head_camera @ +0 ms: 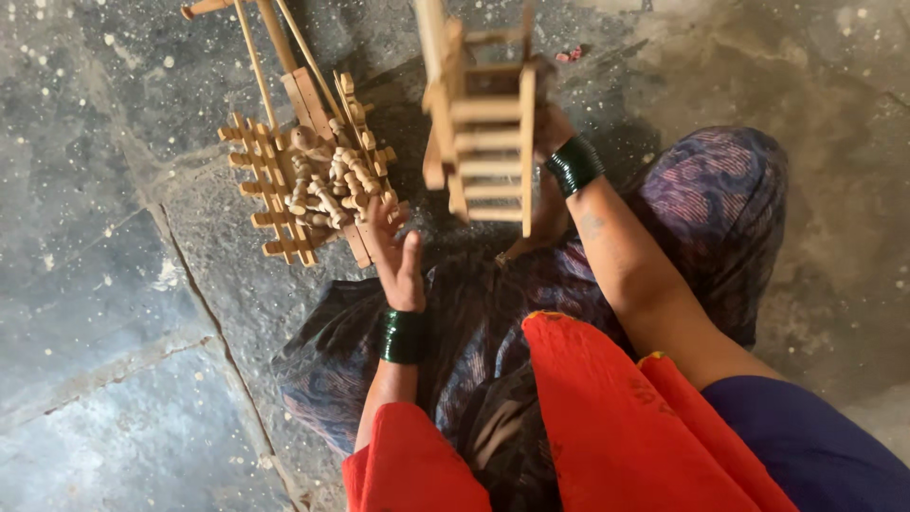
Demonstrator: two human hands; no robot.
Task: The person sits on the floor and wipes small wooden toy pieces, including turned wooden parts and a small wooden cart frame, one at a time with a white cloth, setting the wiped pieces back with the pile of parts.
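Holding a wooden ladder-like frame point(483, 123) up off the floor, right hand point(553, 128) grips its right side rail at about 3 o'clock of the frame; fingers wrapped behind the rail, mostly hidden, so closed on it. Frame long axis runs roughly 12 to 6 o'clock, top end tipped slightly toward 11, rungs lying across 9 to 3. Top end cut off by the picture edge. Frame sits at 12 o'clock of the view, above the lap.

Left hand point(398, 251) open, fingers spread and loose, palm turned toward 3 o'clock, holding nothing. Fingertips just beside the lower right edge of a pile of small wooden pieces point(327, 180); contact unclear. Pile lies on a flat slatted wooden frame point(275, 194) on the stone floor point(114, 284), at 10 o'clock of the view. That flat frame's long axis runs about 11 to 5 o'clock. Thin wooden sticks point(256, 57) lead away from it toward 12 o'clock.

Dark green bangles point(574, 166) on right wrist, same kind on left wrist point(403, 335). Person seated on floor, patterned dark cloth point(701, 199) over knees, red cloth point(607, 417) at 6 o'clock.
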